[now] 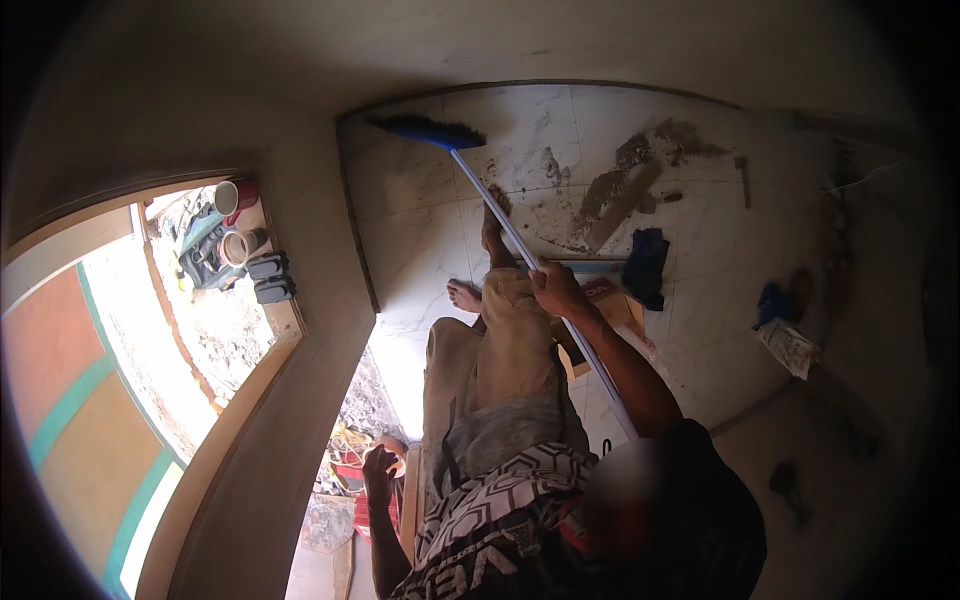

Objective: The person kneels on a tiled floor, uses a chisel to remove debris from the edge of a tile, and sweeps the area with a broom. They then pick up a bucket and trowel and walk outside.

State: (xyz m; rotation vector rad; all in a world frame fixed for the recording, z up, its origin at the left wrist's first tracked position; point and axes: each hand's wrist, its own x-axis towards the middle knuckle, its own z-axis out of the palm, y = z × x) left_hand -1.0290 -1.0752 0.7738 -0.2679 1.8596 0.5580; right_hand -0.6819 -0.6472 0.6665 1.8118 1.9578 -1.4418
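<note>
My right hand [556, 291] is wrapped round the pale handle of a broom [502, 216], which slants from beside my right shoulder to the far left. Its blue head [425, 128] with dark bristles rests on the tiled floor [420, 235], close to the far wall. My left hand [380, 472] hangs low at my left side with nothing visible in it, its fingers loosely bent and a little apart. Behind that hand are a reddish-brown round thing and some tangled yellowish cord [349, 447]. My bare feet stand on the tiles.
Dirt piles [605, 190] surround a wooden board [625, 207] on the floor; a hammer [743, 182] lies to their right. Dark blue cloth [646, 268] and a cardboard box [625, 318] are near my right arm. Cups [236, 196] and black objects [270, 278] sit on the window sill.
</note>
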